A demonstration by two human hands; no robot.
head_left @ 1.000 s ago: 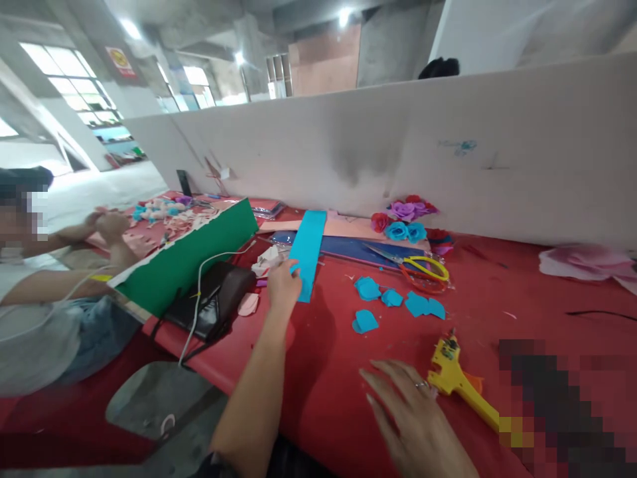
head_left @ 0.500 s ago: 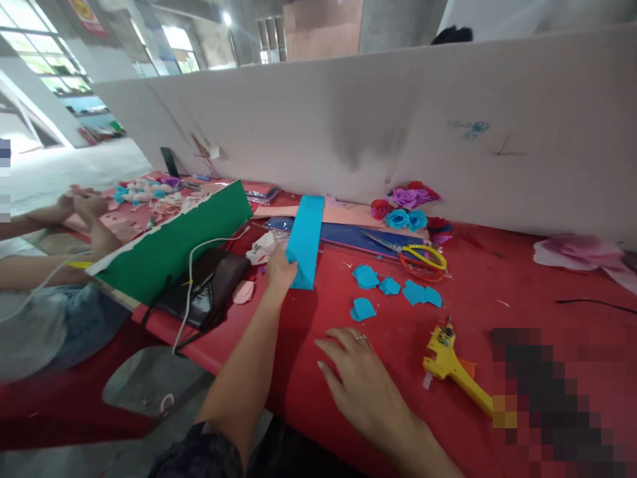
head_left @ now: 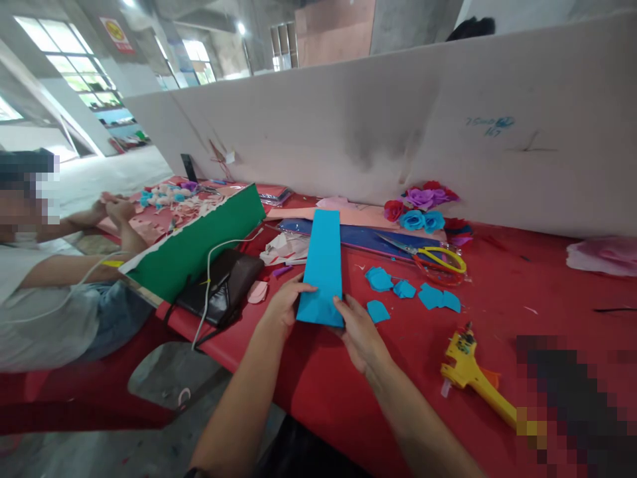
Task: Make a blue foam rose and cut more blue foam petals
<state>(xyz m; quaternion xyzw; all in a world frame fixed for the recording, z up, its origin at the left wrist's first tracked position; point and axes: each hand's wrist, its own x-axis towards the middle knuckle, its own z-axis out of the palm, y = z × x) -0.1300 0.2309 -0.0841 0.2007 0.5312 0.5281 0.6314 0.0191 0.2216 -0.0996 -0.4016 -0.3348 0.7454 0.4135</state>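
Observation:
A long blue strip of crepe paper (head_left: 323,259) stretches away from me, its near end lifted toward me over the red table. My left hand (head_left: 286,304) grips its left edge, thumb on top and fingers underneath. On the right edge my right hand (head_left: 359,332) pinches the near corner the same way. Cut blue paper petals (head_left: 379,279) lie just right of the strip. Scissors (head_left: 423,255) with yellow and red handles rest behind them. Farther right lies a yellow glue gun (head_left: 468,372).
A green board (head_left: 199,242) stands on edge at the left, beside a dark leather pouch (head_left: 236,282) and a white cable. Paper flowers (head_left: 421,206) sit at the back by the white partition (head_left: 298,126). A co-worker (head_left: 54,279) sits at the far left handling pink pieces.
My right hand has moved from lying spread over the table to gripping the strip's right edge. The strip's near end has come closer to me and flattened out. The view has shifted left.

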